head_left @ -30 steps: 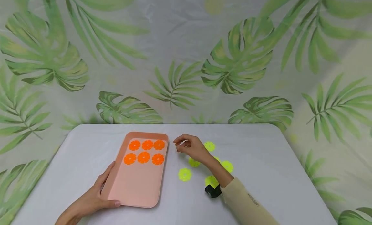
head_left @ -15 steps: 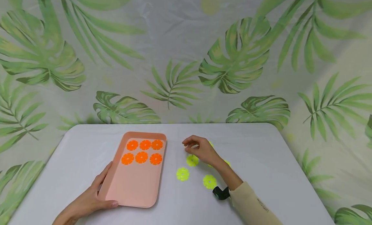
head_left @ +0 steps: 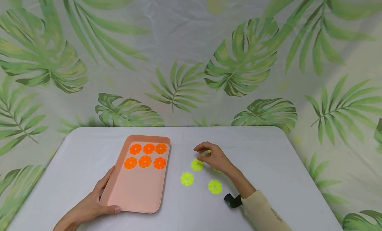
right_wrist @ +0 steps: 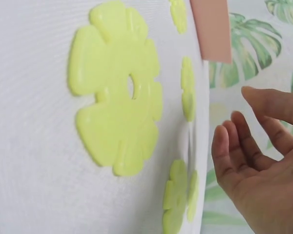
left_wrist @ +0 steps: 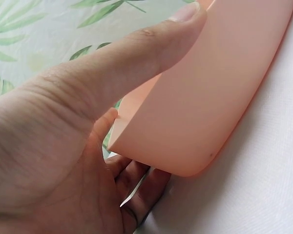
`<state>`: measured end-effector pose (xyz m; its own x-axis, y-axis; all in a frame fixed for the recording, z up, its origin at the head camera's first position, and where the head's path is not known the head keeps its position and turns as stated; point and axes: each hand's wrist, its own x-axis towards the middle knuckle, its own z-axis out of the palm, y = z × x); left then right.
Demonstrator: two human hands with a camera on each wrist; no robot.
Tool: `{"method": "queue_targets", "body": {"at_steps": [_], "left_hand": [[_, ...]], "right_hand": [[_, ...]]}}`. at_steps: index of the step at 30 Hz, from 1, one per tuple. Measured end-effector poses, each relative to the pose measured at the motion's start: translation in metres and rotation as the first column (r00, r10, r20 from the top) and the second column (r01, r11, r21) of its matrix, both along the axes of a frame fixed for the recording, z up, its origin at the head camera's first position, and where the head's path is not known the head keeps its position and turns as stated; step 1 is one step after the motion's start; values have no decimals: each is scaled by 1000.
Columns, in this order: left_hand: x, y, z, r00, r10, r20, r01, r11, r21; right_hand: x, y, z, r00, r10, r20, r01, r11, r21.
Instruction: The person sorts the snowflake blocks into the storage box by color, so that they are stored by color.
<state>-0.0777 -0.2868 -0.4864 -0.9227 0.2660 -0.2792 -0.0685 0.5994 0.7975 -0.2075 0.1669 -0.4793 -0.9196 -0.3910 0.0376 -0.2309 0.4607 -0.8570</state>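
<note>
A pink tray (head_left: pixel 140 191) lies on the left part of the table, with two rows of orange flower-shaped discs (head_left: pixel 145 161) in its far half. At its near left corner my left hand (head_left: pixel 89 206) grips it, thumb over the near rim and fingers along the left side. In the left wrist view, the tray wall (left_wrist: pixel 185 112) sits between thumb and fingers. To the right, my right hand (head_left: pixel 217 158) hovers over several yellow-green notched discs (head_left: pixel 187 179), partly hiding some. Its fingers are loosely bent and hold nothing, as the right wrist view shows of that hand (right_wrist: pixel 263 156).
A white cloth covers the table (head_left: pixel 253 151). Below my right wrist is a black curved object (head_left: pixel 232 201), whose kind I cannot tell. Behind the table's far edge hangs a leaf-patterned curtain (head_left: pixel 185 41).
My right hand has moved to the right, away from the tray and over the yellow-green discs. The black object has shifted right along with that wrist. My left hand keeps its grip on the tray.
</note>
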Motion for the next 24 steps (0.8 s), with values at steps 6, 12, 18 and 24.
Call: {"method": "queue_targets", "body": {"at_steps": [6,12,18,24], "left_hand": [[-1,0,0,1000,3,11,-3,1000,3],[-1,1,0,999,13,35,-14,1000,24],[0,1,1,999,18,33,-19,999,40],[0,1,1,998,25,64,-30,997,73]], "right_hand": [[2,7,-5,1000,15,4,-15,1000,10],[2,13,-9,999,41,4,-41,999,1],[4,12,-10,997,65,50,-66,998,9],[5,6,-14,997,63,53,-67,995,68]]}}
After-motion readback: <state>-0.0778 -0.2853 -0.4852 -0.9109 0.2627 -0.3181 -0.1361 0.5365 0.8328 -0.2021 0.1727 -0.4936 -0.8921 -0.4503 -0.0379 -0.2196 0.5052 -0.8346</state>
